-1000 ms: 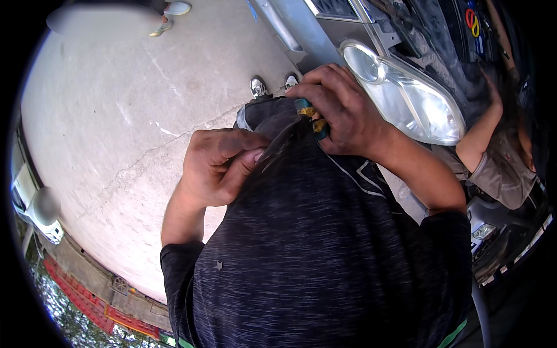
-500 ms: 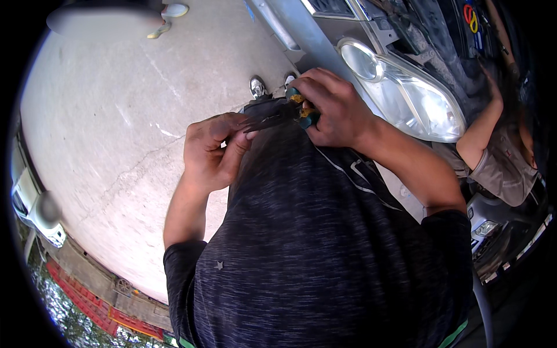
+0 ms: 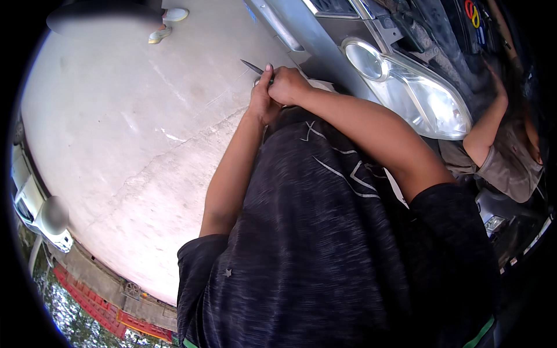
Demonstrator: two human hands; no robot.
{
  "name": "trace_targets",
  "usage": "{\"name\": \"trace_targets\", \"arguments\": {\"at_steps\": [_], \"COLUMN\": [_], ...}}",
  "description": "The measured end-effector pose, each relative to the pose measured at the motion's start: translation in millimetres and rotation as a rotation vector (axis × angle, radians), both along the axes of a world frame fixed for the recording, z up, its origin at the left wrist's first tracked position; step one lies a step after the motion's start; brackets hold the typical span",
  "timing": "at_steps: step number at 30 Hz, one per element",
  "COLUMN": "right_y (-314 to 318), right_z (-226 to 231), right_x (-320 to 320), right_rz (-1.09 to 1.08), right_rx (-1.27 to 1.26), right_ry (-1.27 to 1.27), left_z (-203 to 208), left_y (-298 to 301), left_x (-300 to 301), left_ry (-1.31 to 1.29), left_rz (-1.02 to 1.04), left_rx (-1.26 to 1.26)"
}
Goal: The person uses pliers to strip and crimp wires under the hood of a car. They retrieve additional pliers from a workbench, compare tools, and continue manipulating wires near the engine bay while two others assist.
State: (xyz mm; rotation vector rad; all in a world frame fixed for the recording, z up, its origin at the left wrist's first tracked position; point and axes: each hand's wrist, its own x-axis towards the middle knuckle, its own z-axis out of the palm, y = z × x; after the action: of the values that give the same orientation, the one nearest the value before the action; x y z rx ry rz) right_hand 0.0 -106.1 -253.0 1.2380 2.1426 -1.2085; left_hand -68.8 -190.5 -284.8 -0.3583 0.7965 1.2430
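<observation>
My two hands are close together over the grey floor, at the top of my dark shirt. My right hand (image 3: 288, 86) is closed in a fist; the green and yellow pliers handles seen in it half a second ago are hidden now. A dark, slim, pointed tip (image 3: 251, 66) sticks out to the upper left past the fingers and looks like the pliers' nose. My left hand (image 3: 265, 100) is closed against the right one, its thumb up beside that tip. A small shiny edge (image 3: 256, 82) shows by the left fingers; what they hold is hidden.
To the right stands a car with a large clear headlight (image 3: 409, 93) and an open engine bay. Another person's arm (image 3: 489, 119) reaches into it. Someone's light shoes (image 3: 168, 26) are at the upper left. Farther off are a white vehicle (image 3: 43, 214) and a red structure (image 3: 93, 298).
Both hands have moved up and away from my body and come together. The pliers handles have gone out of sight, and the dark tip now points up and left.
</observation>
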Motion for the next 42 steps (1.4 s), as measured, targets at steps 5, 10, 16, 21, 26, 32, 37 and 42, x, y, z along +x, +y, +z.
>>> {"name": "trace_targets", "arguments": {"at_steps": [5, 10, 16, 21, 26, 32, 37, 42], "right_y": [-17.0, -37.9, -46.6, -53.1, -57.0, -60.1, -64.2, -69.9], "right_z": [-15.1, -36.9, -42.8, -52.7, -55.9, -55.1, -55.5, -64.3], "right_x": [21.4, 44.5, 58.7, 65.4, 69.3, 73.1, 73.4, 73.4], "right_rz": [0.008, 0.082, 0.174, 0.245, 0.234, 0.268, 0.282, 0.275], "right_rx": [-0.077, -0.071, -0.072, -0.077, -0.094, -0.051, -0.076, -0.088], "right_ry": [-0.189, -0.255, -0.279, -0.294, -0.309, -0.232, -0.253, -0.255], "left_z": [-47.9, -51.5, -52.1, -62.0, -54.9, -60.2, -66.5, -62.1], "left_y": [-22.8, -38.8, -51.9, -59.4, -59.8, -63.7, -70.8, -73.2], "left_x": [28.4, 45.4, 60.6, 64.6, 63.8, 68.2, 71.6, 68.9], "left_ry": [-0.033, 0.014, 0.041, 0.018, 0.031, -0.016, -0.021, -0.052], "left_rz": [-0.107, -0.115, -0.09, -0.15, -0.184, -0.155, -0.142, -0.126], "left_rx": [-0.057, -0.14, -0.168, -0.159, -0.191, -0.199, -0.195, -0.21]}}
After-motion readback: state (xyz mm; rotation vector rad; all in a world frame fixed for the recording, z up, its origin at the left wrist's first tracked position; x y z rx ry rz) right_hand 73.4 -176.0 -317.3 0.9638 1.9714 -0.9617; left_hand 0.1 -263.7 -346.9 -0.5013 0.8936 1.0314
